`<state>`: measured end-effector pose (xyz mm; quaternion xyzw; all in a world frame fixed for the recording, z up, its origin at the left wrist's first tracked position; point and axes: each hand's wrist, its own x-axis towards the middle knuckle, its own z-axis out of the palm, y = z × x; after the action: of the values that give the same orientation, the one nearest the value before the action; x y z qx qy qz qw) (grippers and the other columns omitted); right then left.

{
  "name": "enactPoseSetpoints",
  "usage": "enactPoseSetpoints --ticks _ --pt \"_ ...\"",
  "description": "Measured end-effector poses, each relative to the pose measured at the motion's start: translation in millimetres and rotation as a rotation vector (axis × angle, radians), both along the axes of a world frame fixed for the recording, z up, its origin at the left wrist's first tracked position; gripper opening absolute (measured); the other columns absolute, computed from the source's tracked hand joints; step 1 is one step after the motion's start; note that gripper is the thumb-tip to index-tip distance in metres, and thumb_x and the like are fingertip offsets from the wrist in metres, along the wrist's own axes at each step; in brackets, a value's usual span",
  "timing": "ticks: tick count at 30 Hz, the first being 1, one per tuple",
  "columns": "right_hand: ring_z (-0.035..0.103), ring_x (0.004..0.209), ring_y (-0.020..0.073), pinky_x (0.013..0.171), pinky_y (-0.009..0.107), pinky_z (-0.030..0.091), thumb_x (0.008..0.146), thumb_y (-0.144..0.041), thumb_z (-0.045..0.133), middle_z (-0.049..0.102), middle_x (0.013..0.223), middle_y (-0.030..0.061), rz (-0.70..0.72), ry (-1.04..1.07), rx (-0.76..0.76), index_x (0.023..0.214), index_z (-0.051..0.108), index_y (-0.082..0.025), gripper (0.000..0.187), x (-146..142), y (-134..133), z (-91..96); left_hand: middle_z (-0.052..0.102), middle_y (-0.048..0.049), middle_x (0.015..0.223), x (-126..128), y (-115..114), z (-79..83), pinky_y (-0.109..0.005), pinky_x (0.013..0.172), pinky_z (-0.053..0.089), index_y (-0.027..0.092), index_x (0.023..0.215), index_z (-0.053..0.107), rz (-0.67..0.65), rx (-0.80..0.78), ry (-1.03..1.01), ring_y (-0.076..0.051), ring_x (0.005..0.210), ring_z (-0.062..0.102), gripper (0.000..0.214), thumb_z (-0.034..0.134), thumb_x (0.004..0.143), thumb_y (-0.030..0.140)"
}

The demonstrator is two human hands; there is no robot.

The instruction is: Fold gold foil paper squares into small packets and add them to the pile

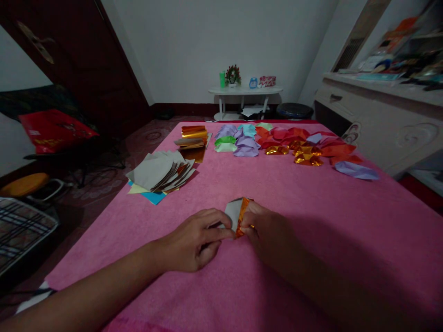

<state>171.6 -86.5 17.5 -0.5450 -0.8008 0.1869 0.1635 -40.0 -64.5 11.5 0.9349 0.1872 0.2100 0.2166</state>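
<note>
Pinches a small folded foil paper (236, 213) from both sides near the front of the pink bench (311, 207), with left hand (194, 240) and right hand (265, 228), fingers (221, 230) clamped on its edges, seemingly to steady a crease. Stacked sheets (162, 174) at left, finished folds (277, 140) far back, out of the way.

Pink cloth, bright papers

The tablecloth (311, 240) is pink; the folded paper (237, 214) shows white and orange-gold; folded shapes (242, 143) lilac, green, red.

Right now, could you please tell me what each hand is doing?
Left hand: closed on the folded foil paper.
Right hand: closed on the same paper.
</note>
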Motion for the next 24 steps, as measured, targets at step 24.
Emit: enactPoseSetpoints --ticks 24 --pt "0.049 0.067 0.0103 0.058 0.024 0.029 0.071 -0.014 0.065 0.055 0.077 -0.0022 -0.074 0.15 -0.108 0.066 0.064 -0.02 0.007 -3 0 2.8 0.064 -0.0078 0.094 0 28 -6.7 -0.033 0.086 0.045 0.019 0.098 0.07 -0.053 -0.149 -0.098 -0.017 0.092 0.058 0.021 0.053 0.091 0.028"
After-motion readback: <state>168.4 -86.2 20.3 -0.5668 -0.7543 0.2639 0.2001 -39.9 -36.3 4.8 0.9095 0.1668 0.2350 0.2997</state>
